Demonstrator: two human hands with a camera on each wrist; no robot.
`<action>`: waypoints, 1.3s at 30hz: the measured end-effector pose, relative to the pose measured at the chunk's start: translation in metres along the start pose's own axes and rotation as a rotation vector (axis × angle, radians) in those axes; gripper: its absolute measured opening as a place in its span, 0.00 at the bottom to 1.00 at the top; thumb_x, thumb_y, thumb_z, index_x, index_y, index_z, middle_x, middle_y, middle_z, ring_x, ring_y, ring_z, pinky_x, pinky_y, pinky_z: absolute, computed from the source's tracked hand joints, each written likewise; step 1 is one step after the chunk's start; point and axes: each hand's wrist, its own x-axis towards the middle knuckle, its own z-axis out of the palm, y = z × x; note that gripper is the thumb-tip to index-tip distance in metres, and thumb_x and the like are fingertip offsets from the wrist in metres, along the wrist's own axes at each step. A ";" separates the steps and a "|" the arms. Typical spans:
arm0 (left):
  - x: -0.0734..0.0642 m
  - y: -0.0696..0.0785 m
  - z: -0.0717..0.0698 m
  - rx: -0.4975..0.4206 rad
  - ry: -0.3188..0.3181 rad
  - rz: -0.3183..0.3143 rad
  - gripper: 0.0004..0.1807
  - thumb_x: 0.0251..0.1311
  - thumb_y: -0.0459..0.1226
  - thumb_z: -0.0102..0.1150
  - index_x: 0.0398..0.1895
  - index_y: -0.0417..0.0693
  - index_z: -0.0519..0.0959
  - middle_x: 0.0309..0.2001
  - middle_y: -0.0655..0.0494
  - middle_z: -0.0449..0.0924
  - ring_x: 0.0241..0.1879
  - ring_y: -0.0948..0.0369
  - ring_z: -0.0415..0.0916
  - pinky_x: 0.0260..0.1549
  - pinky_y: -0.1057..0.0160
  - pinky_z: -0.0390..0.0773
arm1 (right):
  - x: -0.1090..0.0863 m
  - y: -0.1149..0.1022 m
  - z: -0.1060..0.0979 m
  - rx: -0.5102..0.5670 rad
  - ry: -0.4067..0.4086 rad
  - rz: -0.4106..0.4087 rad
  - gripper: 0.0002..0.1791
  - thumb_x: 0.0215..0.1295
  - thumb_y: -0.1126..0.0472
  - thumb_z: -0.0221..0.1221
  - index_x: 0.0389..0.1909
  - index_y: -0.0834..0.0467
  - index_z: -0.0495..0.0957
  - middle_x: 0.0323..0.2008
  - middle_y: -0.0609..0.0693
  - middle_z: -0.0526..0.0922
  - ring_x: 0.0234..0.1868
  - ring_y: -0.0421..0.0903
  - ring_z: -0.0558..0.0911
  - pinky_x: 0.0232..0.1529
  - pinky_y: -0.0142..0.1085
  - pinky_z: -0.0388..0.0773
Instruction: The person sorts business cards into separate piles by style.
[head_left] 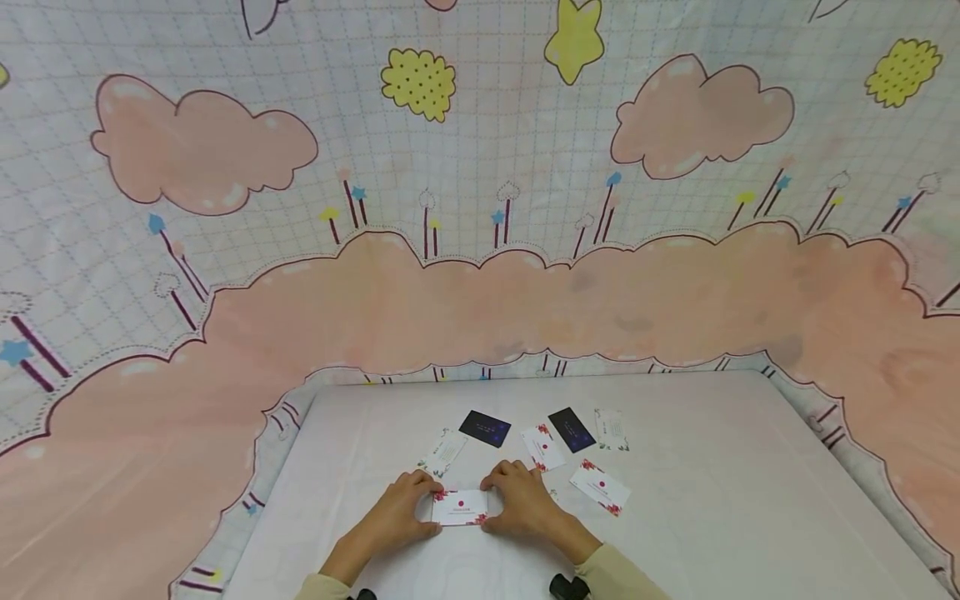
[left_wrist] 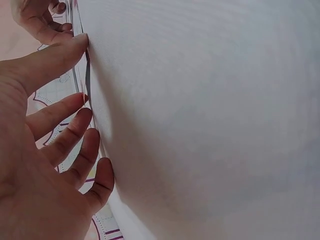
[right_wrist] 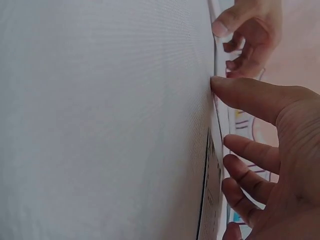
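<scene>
A white business card (head_left: 460, 510) with red flowers at its corners lies flat on the near part of the white table, between both hands. My left hand (head_left: 397, 510) pinches its left end, thumb at the near corner and index finger at the far corner. At the right end, my right hand (head_left: 521, 502) does the same with its thumb and index finger. The other fingers spread behind the index fingers, as the left wrist view shows for the left hand (left_wrist: 55, 135) and the right wrist view for the right hand (right_wrist: 265, 145).
Beyond the hands lie two dark blue cards (head_left: 485, 428), white cards with green leaf print (head_left: 444, 452), and two more red-flowered cards (head_left: 601, 486). A small bit of printed card shows beside the right hand. A cartoon-patterned cloth (head_left: 525, 308) hangs behind the white table (head_left: 735, 517).
</scene>
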 end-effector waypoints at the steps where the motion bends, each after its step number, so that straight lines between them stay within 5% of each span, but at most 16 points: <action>1: -0.001 0.001 0.000 -0.001 -0.002 -0.006 0.29 0.43 0.44 0.76 0.52 0.47 0.80 0.50 0.57 0.75 0.50 0.55 0.70 0.53 0.49 0.73 | -0.001 0.000 0.000 0.000 -0.002 -0.004 0.27 0.42 0.45 0.74 0.45 0.48 0.82 0.46 0.43 0.78 0.49 0.45 0.73 0.45 0.41 0.65; 9: -0.006 0.003 0.005 -0.004 -0.003 -0.039 0.30 0.44 0.45 0.76 0.53 0.49 0.80 0.52 0.58 0.76 0.52 0.56 0.71 0.55 0.47 0.74 | -0.006 0.001 -0.004 -0.006 0.006 -0.034 0.27 0.44 0.44 0.74 0.47 0.49 0.82 0.47 0.44 0.79 0.49 0.45 0.74 0.45 0.41 0.66; 23: -0.009 0.030 -0.004 -0.012 0.158 0.038 0.25 0.51 0.41 0.71 0.54 0.47 0.79 0.55 0.53 0.79 0.59 0.51 0.74 0.59 0.46 0.73 | -0.033 0.015 -0.028 0.124 0.186 -0.026 0.21 0.51 0.53 0.73 0.46 0.53 0.82 0.48 0.47 0.80 0.51 0.49 0.77 0.46 0.44 0.69; 39: -0.004 0.057 0.011 -0.001 0.170 0.080 0.22 0.58 0.45 0.67 0.56 0.50 0.79 0.57 0.54 0.78 0.60 0.52 0.74 0.60 0.45 0.72 | -0.071 0.047 -0.058 0.143 0.314 0.062 0.19 0.48 0.58 0.74 0.42 0.53 0.83 0.45 0.45 0.81 0.52 0.49 0.77 0.51 0.50 0.69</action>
